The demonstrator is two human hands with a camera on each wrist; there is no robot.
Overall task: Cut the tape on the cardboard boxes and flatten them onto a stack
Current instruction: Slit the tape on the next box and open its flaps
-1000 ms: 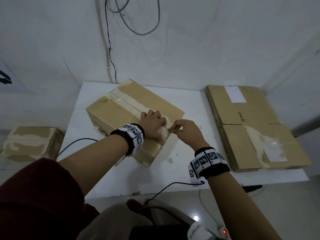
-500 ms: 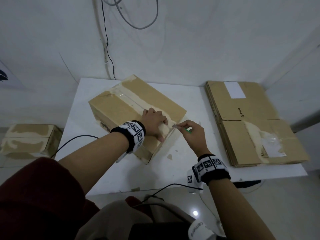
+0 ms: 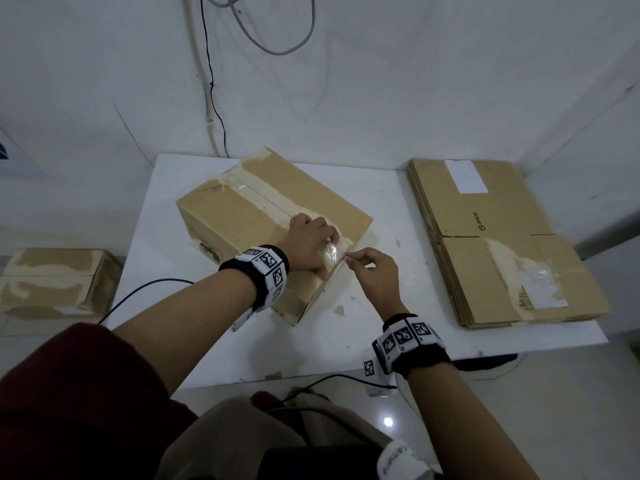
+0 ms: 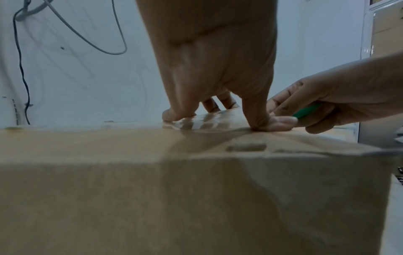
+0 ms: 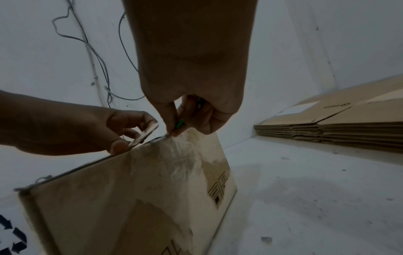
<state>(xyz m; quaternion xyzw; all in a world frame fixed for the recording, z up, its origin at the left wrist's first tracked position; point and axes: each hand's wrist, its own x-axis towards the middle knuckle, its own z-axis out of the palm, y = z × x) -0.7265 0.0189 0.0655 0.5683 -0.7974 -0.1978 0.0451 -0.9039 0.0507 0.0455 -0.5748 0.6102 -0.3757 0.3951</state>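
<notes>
A taped cardboard box (image 3: 242,216) lies slantwise on the white table (image 3: 381,323). Clear tape (image 3: 263,199) runs along its top seam. My left hand (image 3: 315,244) presses thumb and fingertips onto the box top (image 4: 109,146) at the near right end, beside the seam. My right hand (image 3: 356,263) pinches a small green-handled cutter (image 5: 180,124), also seen in the left wrist view (image 4: 306,111). Its tip meets the tape at the box's top edge, just off my left thumb. The box end face (image 5: 152,189) shows torn tape residue.
A stack of flattened boxes (image 3: 502,244) fills the table's right side. Another taped box (image 3: 52,282) sits low at the left, off the table. A black cable (image 3: 145,289) trails over the table's left edge, and more cables hang on the wall (image 3: 277,46). Small cardboard scraps (image 3: 339,310) lie near the box.
My right hand has drawn slightly away from my left hand, so the cutter tip shows at the box edge. My left hand has stayed on the box top.
</notes>
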